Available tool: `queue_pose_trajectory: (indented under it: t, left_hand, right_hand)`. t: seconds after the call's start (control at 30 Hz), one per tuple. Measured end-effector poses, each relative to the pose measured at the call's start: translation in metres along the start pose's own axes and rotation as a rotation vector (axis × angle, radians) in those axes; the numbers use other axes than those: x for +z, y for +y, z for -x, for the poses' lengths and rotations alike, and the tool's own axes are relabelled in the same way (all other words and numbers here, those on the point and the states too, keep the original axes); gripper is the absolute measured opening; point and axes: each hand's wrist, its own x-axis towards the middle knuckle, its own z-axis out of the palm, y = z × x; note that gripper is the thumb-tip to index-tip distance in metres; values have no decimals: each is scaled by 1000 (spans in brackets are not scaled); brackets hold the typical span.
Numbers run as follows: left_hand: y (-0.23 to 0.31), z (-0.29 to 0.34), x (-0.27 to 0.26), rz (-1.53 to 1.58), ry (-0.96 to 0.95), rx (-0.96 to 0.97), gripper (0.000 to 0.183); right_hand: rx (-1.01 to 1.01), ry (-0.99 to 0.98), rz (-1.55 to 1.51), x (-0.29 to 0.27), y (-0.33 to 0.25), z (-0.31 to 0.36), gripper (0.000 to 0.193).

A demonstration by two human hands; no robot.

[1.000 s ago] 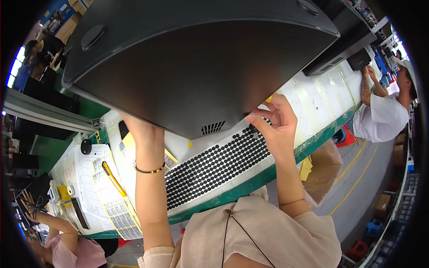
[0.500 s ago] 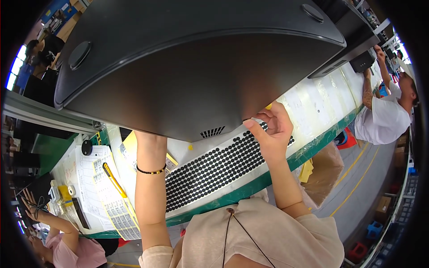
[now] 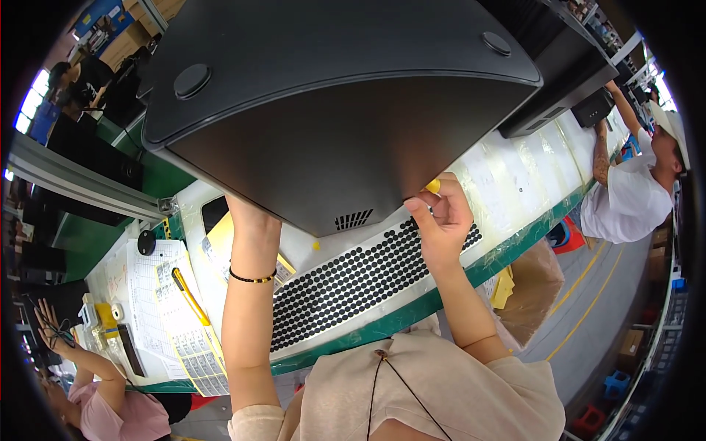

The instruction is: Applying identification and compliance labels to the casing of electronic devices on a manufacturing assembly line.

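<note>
A large black box-shaped case [image 3: 323, 147] is tilted up in front of me, with two round feet on its upper face and a slotted vent near its lower corner. My left hand [image 3: 254, 226] reaches up against its left lower edge; the fingers are hidden behind it. Beside the right lower edge, my right hand [image 3: 445, 228] has its fingers curled and thumb bent in. Something yellow [image 3: 434, 186] shows at those fingertips; whether it is worn or held cannot be made out. Under the case and right hand lies a sheet of round black stick-on pads [image 3: 360, 287].
A yellow utility knife [image 3: 190, 295] lies on label sheets [image 3: 198, 360] at the left, near a round black disc [image 3: 146, 242]. Another black case [image 3: 559, 73] stands to the right. Co-workers sit at both sides; an open carton [image 3: 529, 294] is below the table's right edge.
The case has shifted and turned, its left end moving rightward and its right end a little down and left. My right hand has moved slightly left and down, showing more of the yellow thing.
</note>
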Motion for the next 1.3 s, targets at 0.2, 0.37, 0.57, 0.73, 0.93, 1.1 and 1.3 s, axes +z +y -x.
queue_pose_trajectory:
  t: [0.2,0.37,0.57,0.73,0.93,1.1,1.3]
  left_hand:
    - [-4,-5,-5,131,-143,25,43]
    - [-5,-5,-10,106,-182,34,38]
    - [5,22,-5,-203,58,462,21]
    - [-4,126,4,-184,-38,590,33]
    - [-8,173,2,-28,-196,245,51]
    - [-11,176,2,-78,-277,134,52]
    - [-8,176,1,-141,-284,62,52]
  right_hand:
    - [-176,66,159,2,11,5,29]
    - [-196,97,225,5,10,10,29]
    - [-186,92,362,7,-14,16,23]
    - [-433,-249,457,3,-49,47,23]
    - [-468,-324,424,16,-56,53,26]
    - [-527,-313,468,7,-57,51,29]
    - [-635,-351,528,1,-60,44,26]
